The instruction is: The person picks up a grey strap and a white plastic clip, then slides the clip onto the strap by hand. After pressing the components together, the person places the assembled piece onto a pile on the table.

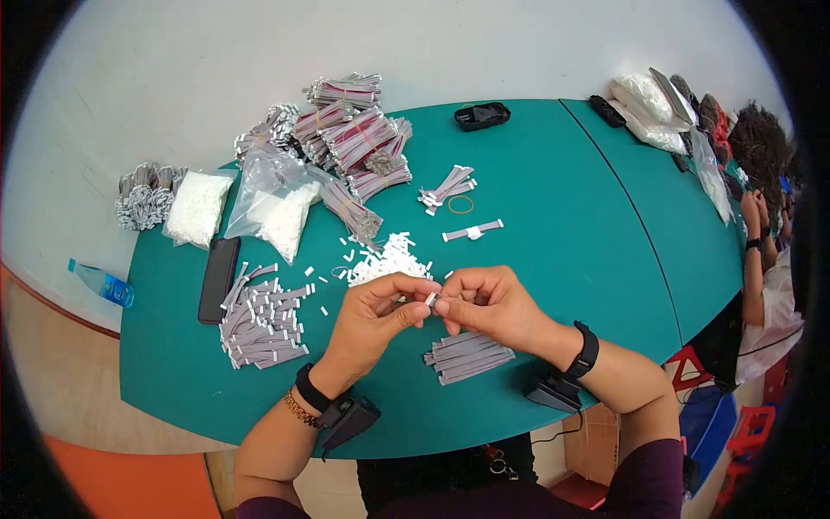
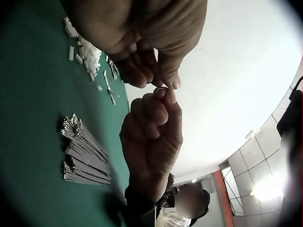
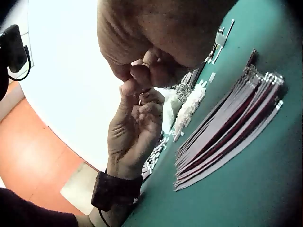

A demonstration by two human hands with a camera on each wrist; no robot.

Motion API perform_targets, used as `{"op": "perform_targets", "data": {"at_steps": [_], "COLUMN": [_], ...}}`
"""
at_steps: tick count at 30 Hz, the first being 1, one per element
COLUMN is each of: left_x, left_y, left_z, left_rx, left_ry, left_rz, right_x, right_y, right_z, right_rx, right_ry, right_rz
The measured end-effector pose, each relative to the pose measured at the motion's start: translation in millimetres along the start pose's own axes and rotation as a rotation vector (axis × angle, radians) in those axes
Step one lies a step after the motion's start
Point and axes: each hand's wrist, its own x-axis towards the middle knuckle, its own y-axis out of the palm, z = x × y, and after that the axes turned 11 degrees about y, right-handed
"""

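In front of the body, both hands meet over the table. My left hand (image 1: 373, 316) pinches a small white plastic connector (image 1: 430, 299) between thumb and index finger. From the other side my right hand (image 1: 497, 304) pinches at the same connector, its thumb tip against the right end; whatever else lies inside those fingers is hidden. Just below the hands lies a bundle of grey ribbon cables (image 1: 467, 356) with bare metal ends, seen closer in the right wrist view. Behind the fingers is a loose heap of white connectors (image 1: 391, 258).
Cables with white ends (image 1: 264, 324) lie heaped at left beside a black phone (image 1: 219, 281). Bags of white connectors (image 1: 197, 208) and tied cable bundles (image 1: 354, 138) stand at the back. A few finished-looking cables (image 1: 450, 186) lie near a rubber band (image 1: 461, 205). Another person's arm (image 1: 754, 259) shows far right.
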Motion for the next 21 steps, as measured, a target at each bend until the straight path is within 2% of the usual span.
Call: {"op": "perform_targets", "data": {"at_steps": [9,21], "left_x": [-4.3,-4.5], "left_y": [2.4,2.8], "left_z": [6.5,7.1], "left_rx": [-0.088,-0.037], "left_ry": [0.032,0.067], "left_rz": [-0.019,-0.018], "right_x": [-7.3,-5.8], "right_y": [9.4,9.9], "right_z": [0.6,-3.5], "right_rx": [0.045,0.013], "right_ry": [-0.094,-0.088], "right_rz": [0.006,-0.030]}}
